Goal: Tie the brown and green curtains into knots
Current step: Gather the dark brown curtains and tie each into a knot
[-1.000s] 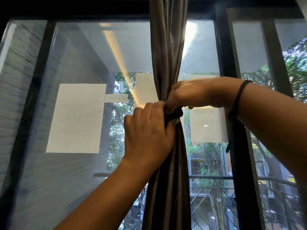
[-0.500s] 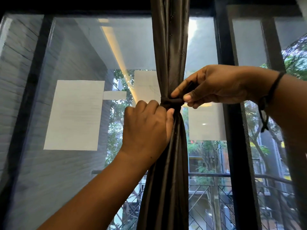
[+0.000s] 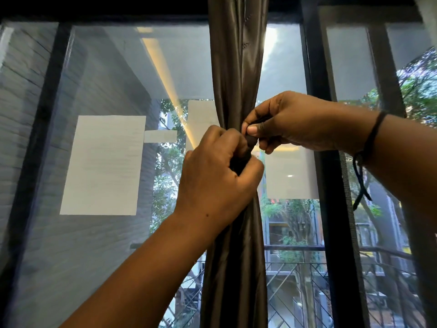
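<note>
The brown curtain (image 3: 236, 67) is hanging gathered against the window (image 3: 106, 67), glass lying open on both sides. The left hand (image 3: 212, 183) is gripping its cinched middle, while the right hand (image 3: 290, 121) is pinching the dark tie (image 3: 250, 140) (wrapped around the bunch).

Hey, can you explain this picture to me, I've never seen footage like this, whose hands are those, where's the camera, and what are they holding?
There is no machine here. The picture comes from a wide-angle camera worn on a person's head, looking forward, so the two bare arms reaching in from below and from the right are that person's own.

In front of them hangs a brown curtain, gathered into a narrow bunch before a big window. A dark tie goes round the bunch at its narrowest part. The left hand grips the curtain and the tie there. The right hand pinches the tie between thumb and fingers. It has a dark cord round its wrist.

Sheets of paper are stuck to the glass. Outside you can see trees and a balcony railing.
</note>
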{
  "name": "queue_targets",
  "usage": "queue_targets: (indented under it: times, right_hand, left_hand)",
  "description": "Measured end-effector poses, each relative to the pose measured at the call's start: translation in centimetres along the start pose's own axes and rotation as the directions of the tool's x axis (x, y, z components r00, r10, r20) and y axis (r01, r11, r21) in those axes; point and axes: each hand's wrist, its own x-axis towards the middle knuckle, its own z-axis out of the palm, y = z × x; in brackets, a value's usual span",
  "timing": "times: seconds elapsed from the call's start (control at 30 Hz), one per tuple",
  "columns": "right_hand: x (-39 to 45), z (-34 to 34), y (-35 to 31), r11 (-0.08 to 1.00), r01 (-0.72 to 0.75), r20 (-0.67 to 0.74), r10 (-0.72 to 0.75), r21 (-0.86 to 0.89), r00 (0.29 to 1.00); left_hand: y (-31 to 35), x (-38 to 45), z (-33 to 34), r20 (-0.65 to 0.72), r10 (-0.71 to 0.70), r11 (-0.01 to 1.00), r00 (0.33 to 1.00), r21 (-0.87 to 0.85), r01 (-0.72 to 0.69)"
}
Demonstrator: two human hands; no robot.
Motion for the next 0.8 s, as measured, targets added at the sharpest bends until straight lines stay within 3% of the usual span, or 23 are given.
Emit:
queue_targets:
  times: [0.1,0.2,0.33,0.43,0.6,0.7,0.8]
  right_hand:
    - [0.1,0.2,-0.5,0.998,0.023,-0.058,-0.026,-0.050,0.998]
    - [0.0,0.3,-0.6,0.992,0.051,-0.119,-0.065,-0.112,0.991]
    - [0.2,0.8,-0.3,0.988,0.059,-0.184,-0.085,-0.140,0.979]
    - [0.5,1.1,-0.3,0.984,0.073,-0.259,-0.114,-0.162,0.959]
    - [0.4,1.5,-0.5,0.982,0.116,-0.346,-0.163,-0.152,0.924]
    - [0.5,1.8,-0.3,0.980,0.147,-0.418,-0.191,-0.136,0.888]
    - [1.1,1.9,0.4,0.980,0.148,-0.512,-0.196,-0.134,0.836]
  left_hand:
    - [0.3,0.2,-0.3,0.012,-0.130,0.953,0.991,-0.274,0.129]
    - [0.3,0.0,-0.7,0.035,-0.100,0.941,0.994,-0.322,0.106]
    - [-0.2,0.0,-1.4,0.083,-0.080,0.962,0.993,-0.255,0.099]
    - [0.5,-0.1,-1.1,0.133,-0.062,0.995,0.989,-0.066,0.071]
    - [0.3,-0.6,-0.8,0.074,-0.270,0.963,0.960,0.039,0.268]
    - [0.0,-1.4,-0.4,0.120,-0.245,0.951,0.962,0.223,0.214]
    - [0.4,-2.7,0.6,0.155,-0.187,0.972,0.970,0.175,0.159]
